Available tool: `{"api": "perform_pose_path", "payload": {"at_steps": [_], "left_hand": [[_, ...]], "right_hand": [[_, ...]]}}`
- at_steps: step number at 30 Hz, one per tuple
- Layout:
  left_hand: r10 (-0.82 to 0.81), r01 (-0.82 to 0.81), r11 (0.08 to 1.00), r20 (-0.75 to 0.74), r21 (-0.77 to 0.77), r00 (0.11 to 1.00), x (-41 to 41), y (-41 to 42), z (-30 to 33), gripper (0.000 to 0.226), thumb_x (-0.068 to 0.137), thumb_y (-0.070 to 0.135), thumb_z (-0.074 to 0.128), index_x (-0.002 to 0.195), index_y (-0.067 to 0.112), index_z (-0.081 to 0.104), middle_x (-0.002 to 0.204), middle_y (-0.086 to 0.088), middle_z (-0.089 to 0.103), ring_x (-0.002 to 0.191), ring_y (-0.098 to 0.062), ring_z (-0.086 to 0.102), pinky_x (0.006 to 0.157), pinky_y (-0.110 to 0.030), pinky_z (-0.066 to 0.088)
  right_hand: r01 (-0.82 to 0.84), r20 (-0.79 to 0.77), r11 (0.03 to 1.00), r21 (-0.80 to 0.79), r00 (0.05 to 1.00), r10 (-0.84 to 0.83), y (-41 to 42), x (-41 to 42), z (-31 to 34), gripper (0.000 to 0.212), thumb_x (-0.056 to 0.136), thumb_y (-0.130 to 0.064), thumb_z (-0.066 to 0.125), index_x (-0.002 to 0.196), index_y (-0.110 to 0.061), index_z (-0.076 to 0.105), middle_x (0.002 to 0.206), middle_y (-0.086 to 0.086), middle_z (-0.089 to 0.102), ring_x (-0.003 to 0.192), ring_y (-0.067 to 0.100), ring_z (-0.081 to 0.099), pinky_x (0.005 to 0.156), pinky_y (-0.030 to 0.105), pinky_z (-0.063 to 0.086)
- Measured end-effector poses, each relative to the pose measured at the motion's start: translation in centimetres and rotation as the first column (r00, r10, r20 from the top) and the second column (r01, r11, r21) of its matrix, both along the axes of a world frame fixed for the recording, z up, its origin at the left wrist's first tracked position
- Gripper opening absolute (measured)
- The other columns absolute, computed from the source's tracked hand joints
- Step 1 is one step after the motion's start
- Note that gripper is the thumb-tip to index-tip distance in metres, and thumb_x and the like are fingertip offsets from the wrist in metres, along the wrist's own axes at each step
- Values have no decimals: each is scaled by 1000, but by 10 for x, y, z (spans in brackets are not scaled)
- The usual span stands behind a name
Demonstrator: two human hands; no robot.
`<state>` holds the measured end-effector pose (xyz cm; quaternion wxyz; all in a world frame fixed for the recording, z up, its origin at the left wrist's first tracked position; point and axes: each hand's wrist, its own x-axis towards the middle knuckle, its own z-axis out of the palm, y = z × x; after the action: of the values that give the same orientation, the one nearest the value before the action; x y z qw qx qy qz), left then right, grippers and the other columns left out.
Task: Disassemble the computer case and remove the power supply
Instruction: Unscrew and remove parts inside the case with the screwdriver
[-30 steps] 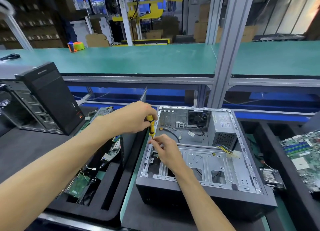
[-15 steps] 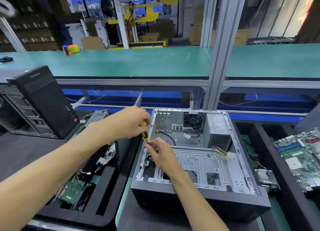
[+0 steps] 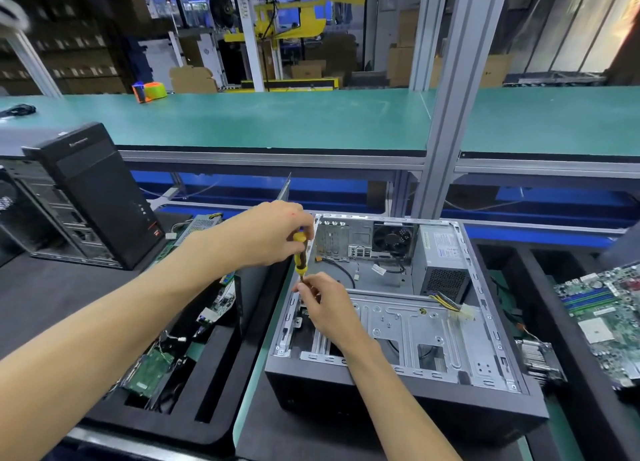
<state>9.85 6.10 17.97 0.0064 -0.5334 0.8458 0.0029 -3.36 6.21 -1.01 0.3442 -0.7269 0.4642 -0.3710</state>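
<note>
An open grey computer case (image 3: 408, 325) lies on its side in front of me. Its grey power supply (image 3: 441, 259) sits in the far right corner, with yellow and black cables (image 3: 450, 304) trailing out. My left hand (image 3: 270, 235) grips the yellow handle of a screwdriver (image 3: 300, 252) held upright over the case's left edge. My right hand (image 3: 329, 308) pinches the screwdriver's shaft near the tip, just inside the left wall. The tip and whatever it touches are hidden by my fingers.
A black tower case (image 3: 93, 194) stands at the left. A black foam tray (image 3: 194, 356) left of the open case holds circuit boards and cables. A green motherboard (image 3: 606, 315) and a heatsink (image 3: 540, 360) lie at the right. An aluminium post (image 3: 446, 114) rises behind the case.
Both hands stay on the screwdriver at the case's left edge. The view has shifted slightly; the hands' hold looks the same.
</note>
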Motion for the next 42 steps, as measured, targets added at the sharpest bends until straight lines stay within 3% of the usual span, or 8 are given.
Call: {"api": "perform_pose_path", "payload": {"at_steps": [6,9,13,20,32,35,38,42], "left_hand": [[213,-98,945,364,-311,907,-15,0,-6,52,100,64,29,82,19,49,65,5,47,58,-17,48,56,-30,34],[114,-64,973,221,-220,969,-10,3,-8,44,98,63,39,105,22,55,95,4,59,75,-19,59,61,-32,42],[-85,84,992,1,95,996,-6,4,-2,36,94,16,60,128,27,54,125,9,49,105,-16,57,89,-38,50],[-12,11,1000,36,29,999,-5,-2,1,19,94,33,63,105,18,64,99,4,63,96,-21,59,85,-38,51],[196,-77,936,328,-344,924,-12,-6,-20,67,99,66,25,55,17,40,50,4,41,43,-15,39,47,-25,27],[203,-94,936,299,-340,932,-8,-3,-22,62,95,71,26,74,19,51,68,4,52,56,-17,49,50,-27,33],[-2,8,998,95,-68,996,0,2,-14,33,96,48,56,121,28,50,111,11,48,81,-10,48,68,-28,40],[-32,30,998,45,63,998,0,3,-6,18,96,23,60,114,24,58,110,7,54,98,-14,55,88,-34,48]], "right_hand": [[-26,-13,1000,13,1000,26,2,-1,3,24,104,-29,51,103,-18,72,92,-4,61,77,12,60,79,37,52],[-20,-3,1000,23,1000,20,2,-2,3,24,104,-26,50,103,-16,72,95,1,65,82,14,63,82,39,52],[-11,-12,1000,20,1000,11,1,-2,3,25,105,-27,49,103,-18,72,95,-1,65,82,12,63,81,37,52],[-37,23,999,30,999,36,3,-2,3,19,104,-27,49,112,-28,66,89,-1,67,74,14,62,75,42,53],[-64,41,996,55,997,62,2,-2,-3,12,102,-30,49,97,-38,42,90,-14,70,74,7,65,71,37,57],[-65,51,996,66,997,62,1,-2,-3,11,103,-30,48,97,-38,43,89,-16,70,75,8,65,74,39,57],[-68,63,995,73,996,63,0,-2,-4,6,103,-29,48,100,-33,46,89,-15,70,75,9,65,74,40,57],[-68,63,996,65,996,64,0,-1,-3,9,104,-30,49,98,-35,45,88,-15,70,69,8,63,66,33,56]]}}
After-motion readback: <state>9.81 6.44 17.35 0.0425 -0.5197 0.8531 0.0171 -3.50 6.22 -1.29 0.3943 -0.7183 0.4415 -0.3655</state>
